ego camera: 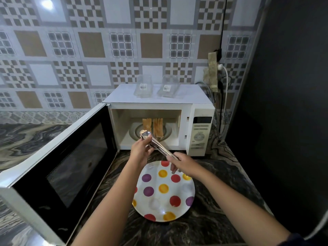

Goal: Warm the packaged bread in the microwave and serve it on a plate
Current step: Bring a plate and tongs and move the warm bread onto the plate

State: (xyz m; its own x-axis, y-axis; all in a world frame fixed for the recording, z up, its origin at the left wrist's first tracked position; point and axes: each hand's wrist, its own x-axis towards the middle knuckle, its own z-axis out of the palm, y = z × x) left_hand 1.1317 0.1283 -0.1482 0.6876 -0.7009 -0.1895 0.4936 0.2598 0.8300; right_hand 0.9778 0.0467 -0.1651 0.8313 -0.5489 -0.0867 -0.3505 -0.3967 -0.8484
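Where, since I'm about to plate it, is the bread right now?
In the head view's centre, the bread slices stand upright on the turntable inside the open microwave, just beyond the tips of the tongs and behind the plate.

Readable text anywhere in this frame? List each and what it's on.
Nothing is legible.
Sticker on the left clear package: barcode and print, too small to read.
Sticker on the right clear package: too blurred to read.
Microwave control panel: label lines, too blurred to read.
Microwave display: dark, no digits.
Plate: coloured dots only, no text.
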